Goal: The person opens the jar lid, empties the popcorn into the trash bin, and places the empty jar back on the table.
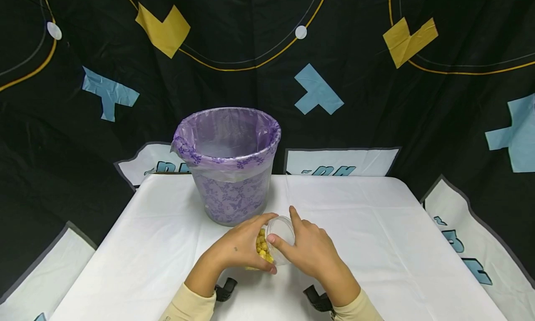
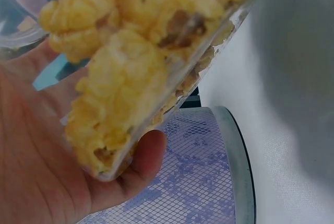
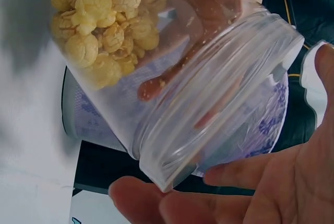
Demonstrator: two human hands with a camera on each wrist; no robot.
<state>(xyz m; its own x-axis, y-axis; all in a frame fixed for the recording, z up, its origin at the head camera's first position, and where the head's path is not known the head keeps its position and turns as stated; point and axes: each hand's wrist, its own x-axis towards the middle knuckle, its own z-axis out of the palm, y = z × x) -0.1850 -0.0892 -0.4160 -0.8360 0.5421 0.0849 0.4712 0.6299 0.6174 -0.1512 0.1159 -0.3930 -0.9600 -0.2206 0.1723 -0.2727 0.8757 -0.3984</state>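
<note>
My left hand [image 1: 240, 242] grips a clear plastic jar [image 3: 117, 106] partly filled with yellow popcorn [image 3: 112, 31]. The jar lies tilted above the table, its wide clear screw-top end [image 3: 224, 98] turned toward my right hand [image 1: 311, 249]. In the left wrist view, popcorn shows close up through the jar wall, with fingers wrapped behind it. My right hand is spread around the jar's top end, thumb on one side and fingers on the other. Its fingertips [image 3: 130, 198] are right at the rim in the right wrist view.
Behind the hands stands a purple patterned waste bin [image 1: 236, 195] lined with a purple bag [image 1: 184, 144]. A white cloth covers the table [image 1: 355, 228]. A black curtain [image 1: 251, 88] with blue and yellow tape pieces hangs beyond the table's far edge.
</note>
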